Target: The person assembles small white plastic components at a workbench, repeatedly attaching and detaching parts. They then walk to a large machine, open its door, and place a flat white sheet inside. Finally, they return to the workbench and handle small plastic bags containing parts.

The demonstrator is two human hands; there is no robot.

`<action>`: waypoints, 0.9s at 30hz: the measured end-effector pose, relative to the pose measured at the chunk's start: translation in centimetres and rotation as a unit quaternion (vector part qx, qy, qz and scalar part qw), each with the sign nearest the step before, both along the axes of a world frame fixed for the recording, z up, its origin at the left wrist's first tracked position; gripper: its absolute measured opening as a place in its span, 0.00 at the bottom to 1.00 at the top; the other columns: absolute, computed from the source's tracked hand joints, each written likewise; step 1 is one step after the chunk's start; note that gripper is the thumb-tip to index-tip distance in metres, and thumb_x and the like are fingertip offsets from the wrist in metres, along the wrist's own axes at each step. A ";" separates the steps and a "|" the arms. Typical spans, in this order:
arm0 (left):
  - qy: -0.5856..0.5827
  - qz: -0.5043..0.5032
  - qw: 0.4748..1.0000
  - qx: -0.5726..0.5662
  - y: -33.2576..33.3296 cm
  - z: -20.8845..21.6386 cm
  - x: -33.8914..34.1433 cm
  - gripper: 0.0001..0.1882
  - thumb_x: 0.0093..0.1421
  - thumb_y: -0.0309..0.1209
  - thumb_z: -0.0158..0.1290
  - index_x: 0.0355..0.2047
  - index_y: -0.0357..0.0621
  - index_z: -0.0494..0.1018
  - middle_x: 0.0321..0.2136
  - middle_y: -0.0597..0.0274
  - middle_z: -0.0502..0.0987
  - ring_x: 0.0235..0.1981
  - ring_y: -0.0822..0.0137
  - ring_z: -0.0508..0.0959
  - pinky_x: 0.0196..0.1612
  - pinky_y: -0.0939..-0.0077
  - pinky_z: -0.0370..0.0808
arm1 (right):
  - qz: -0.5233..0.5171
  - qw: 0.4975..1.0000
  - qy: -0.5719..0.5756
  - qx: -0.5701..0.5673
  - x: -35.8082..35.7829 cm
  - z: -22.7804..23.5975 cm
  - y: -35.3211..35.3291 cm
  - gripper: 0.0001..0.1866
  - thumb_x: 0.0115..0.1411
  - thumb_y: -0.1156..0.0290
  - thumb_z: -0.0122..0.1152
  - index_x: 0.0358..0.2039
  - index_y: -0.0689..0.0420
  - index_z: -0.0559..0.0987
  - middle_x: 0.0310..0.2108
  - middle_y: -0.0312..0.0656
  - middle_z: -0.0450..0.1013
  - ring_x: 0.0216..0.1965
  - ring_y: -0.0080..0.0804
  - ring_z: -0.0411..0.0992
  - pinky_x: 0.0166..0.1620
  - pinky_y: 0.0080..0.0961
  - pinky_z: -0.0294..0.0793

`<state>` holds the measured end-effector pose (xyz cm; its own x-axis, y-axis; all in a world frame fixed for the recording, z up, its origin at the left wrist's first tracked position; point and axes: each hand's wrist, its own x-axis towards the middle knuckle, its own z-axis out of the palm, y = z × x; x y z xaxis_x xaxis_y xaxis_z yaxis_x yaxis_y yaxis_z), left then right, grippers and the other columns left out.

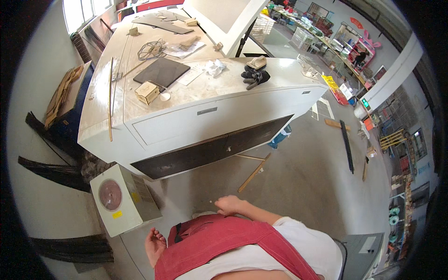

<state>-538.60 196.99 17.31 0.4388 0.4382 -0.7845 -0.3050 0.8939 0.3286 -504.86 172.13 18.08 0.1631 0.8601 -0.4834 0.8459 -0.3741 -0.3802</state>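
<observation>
My left hand (155, 245) hangs beside the red apron (210, 242), its fingers loosely curled and apart, with nothing seen in it. My right hand (228, 205) is closed in a loose fist in front of the apron, and no object shows in it. Ahead stands a large white machine cabinet (172, 123); both hands are clear of it. On its top lie a dark flat panel (162, 73), a small wooden box (147, 93), crumpled white paper (215, 68) and a black glove (255, 77).
A grey box with a round front (128, 198) stands on the floor at the left. Wooden strips (254, 172) and a long black bar (346, 147) lie on the floor. Dark strip bundles (56, 172) lean along the left wall. A grey cabinet (366, 252) is at lower right.
</observation>
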 end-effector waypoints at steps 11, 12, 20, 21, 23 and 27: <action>-0.070 -0.158 0.980 0.096 9.3 2.4 -4.2 0.09 0.66 0.27 0.55 0.46 0.42 0.76 0.35 0.61 0.81 0.39 0.65 0.81 0.46 0.68 0.81 | -0.169 0.984 0.026 -0.059 -12.9 -1.5 1.7 0.17 0.62 0.61 0.60 0.45 0.58 0.81 0.43 0.54 0.78 0.47 0.56 0.77 0.50 0.51 0.78; -0.041 -0.149 0.986 0.058 9.8 2.2 -5.6 0.10 0.67 0.26 0.54 0.47 0.41 0.75 0.35 0.60 0.81 0.37 0.64 0.82 0.45 0.67 0.81 | -0.195 0.980 0.022 -0.037 -14.2 -1.4 2.6 0.17 0.62 0.61 0.59 0.46 0.58 0.80 0.44 0.54 0.78 0.48 0.56 0.77 0.50 0.51 0.77; 0.022 -0.264 0.964 0.002 13.1 -7.8 -12.4 0.08 0.69 0.25 0.50 0.47 0.41 0.74 0.34 0.58 0.81 0.31 0.63 0.82 0.32 0.64 0.84 | -0.285 0.947 0.151 -0.004 -24.5 -3.6 -7.3 0.20 0.63 0.54 0.59 0.47 0.57 0.80 0.45 0.54 0.79 0.47 0.56 0.78 0.49 0.50 0.78; 0.024 -0.263 0.965 0.012 12.5 -7.3 -11.0 0.08 0.70 0.25 0.48 0.48 0.40 0.73 0.34 0.57 0.81 0.31 0.62 0.82 0.33 0.64 0.84 | -0.309 0.943 0.119 -0.027 -24.8 -2.3 -8.5 0.20 0.63 0.54 0.59 0.47 0.56 0.80 0.45 0.54 0.79 0.48 0.55 0.78 0.49 0.50 0.78; 0.025 -0.315 0.948 0.051 10.5 -6.3 -6.8 0.10 0.70 0.25 0.48 0.49 0.40 0.72 0.35 0.56 0.80 0.32 0.62 0.82 0.33 0.62 0.85 | -0.375 0.923 0.073 -0.036 -24.9 -0.6 -11.7 0.20 0.63 0.55 0.59 0.48 0.55 0.80 0.45 0.55 0.79 0.48 0.55 0.78 0.50 0.50 0.78; -0.027 -0.408 0.911 0.053 3.0 -4.7 5.0 0.12 0.70 0.24 0.48 0.52 0.38 0.70 0.38 0.53 0.80 0.34 0.59 0.82 0.39 0.60 0.85 | -0.510 0.858 0.055 0.033 -25.6 -2.9 -19.9 0.21 0.63 0.55 0.59 0.50 0.54 0.81 0.45 0.56 0.79 0.48 0.55 0.78 0.50 0.50 0.78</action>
<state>-533.60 199.96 12.58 0.6886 0.0209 -0.7249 0.4289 0.7942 0.4304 -530.44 152.24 15.23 0.8035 0.3225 -0.5005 0.0479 -0.8729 -0.4856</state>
